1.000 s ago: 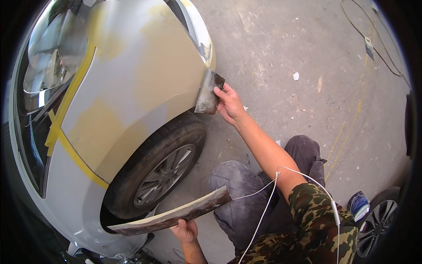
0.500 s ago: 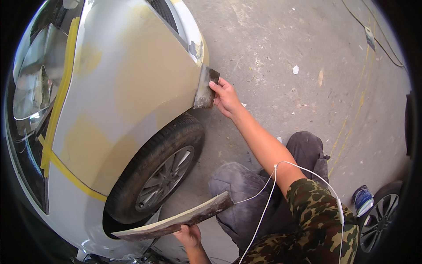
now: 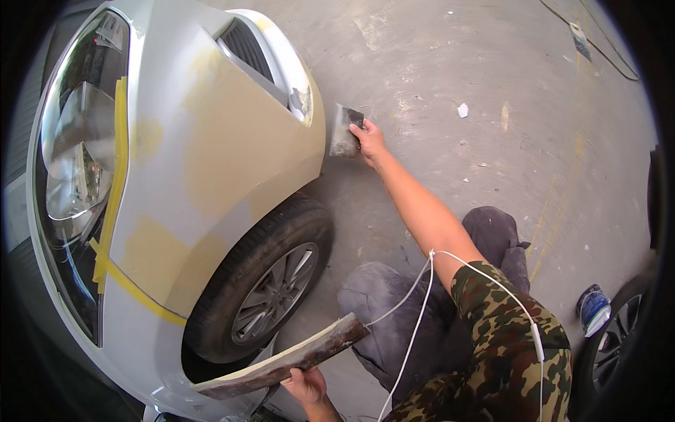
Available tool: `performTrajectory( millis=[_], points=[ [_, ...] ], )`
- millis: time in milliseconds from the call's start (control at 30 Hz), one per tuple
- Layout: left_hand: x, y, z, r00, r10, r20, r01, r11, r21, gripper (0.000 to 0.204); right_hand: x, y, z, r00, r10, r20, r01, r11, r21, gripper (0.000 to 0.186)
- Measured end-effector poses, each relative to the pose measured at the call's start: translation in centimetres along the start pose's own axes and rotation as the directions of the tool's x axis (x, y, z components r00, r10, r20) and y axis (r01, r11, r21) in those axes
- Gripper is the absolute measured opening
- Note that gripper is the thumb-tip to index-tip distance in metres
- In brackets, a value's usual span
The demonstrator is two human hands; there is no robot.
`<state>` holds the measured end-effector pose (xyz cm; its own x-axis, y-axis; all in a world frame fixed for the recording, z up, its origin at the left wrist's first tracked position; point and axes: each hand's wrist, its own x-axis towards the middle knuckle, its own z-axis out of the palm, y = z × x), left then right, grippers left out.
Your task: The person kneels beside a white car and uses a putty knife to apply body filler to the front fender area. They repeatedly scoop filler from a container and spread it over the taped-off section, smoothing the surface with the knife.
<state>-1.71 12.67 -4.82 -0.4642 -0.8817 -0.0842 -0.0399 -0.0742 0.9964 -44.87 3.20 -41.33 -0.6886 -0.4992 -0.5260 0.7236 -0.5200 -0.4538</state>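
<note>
In my right hand point(image 3: 370, 143) is a flat putty scraper point(image 3: 346, 133), grey and smeared on its blade, dark along the grip edge, pinched between thumb and fingers. The blade stands just off the rear corner of the car's fender point(image 3: 246, 133), apart from it. Tan filler covers much of that silver-white panel. My left hand point(image 3: 306, 385) grips a long, narrow, brown-stained strip point(image 3: 288, 362) from below, with a cream band along its upper edge. One end of the strip comes close to the car body below the wheel; the other is over my knee.
Yellow masking tape point(image 3: 116, 176) edges the fender beside the headlight. A dark tyre point(image 3: 211, 316) with a silver rim fills the wheel arch. White cable point(image 3: 492, 278) hangs across my right arm. At right are a blue-and-white container point(image 3: 594, 309) and another wheel. Paper scraps dot the concrete floor.
My right hand and the scraper have moved away from the fender's corner, leaving a gap. My left hand still holds the strip. The whole view has shifted slightly.
</note>
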Motion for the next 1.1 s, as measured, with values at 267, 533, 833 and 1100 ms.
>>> performTrajectory(
  millis=[267, 533, 833, 1100],
  points=[
    [3.2, -1.3, 2.3, 0.987, 0.072, 0.146, -0.062, 0.995, -0.076, 0.06, -13.6, -12.4, -0.2, 0.945, -0.017, 0.327, 0.06, 0.99, -0.124, 0.03],
    [5.0, -3.1, 3.6, 0.929, 0.097, 0.357, 0.018, 0.953, -0.304, 0.054, -28.6, -17.6, 2.1, 0.506, 0.202, 0.838, 0.418, 0.793, -0.443, 0.025],
    [1.9, -2.0, 1.6, 0.99, 0.087, 0.108, -0.053, 0.959, -0.279, 0.058, -17.4, -5.7, -1.0, 0.981, -0.154, 0.116, 0.191, 0.683, -0.705, 0.022],
    [-1.5, -3.5, 0.5, 0.991, 0.13, -0.009, -0.129, 0.965, -0.227, 0.059, -9.7, -1.4, 3.8, 0.953, -0.266, -0.145, 0.104, 0.737, -0.668, 0.021]
  ],
)
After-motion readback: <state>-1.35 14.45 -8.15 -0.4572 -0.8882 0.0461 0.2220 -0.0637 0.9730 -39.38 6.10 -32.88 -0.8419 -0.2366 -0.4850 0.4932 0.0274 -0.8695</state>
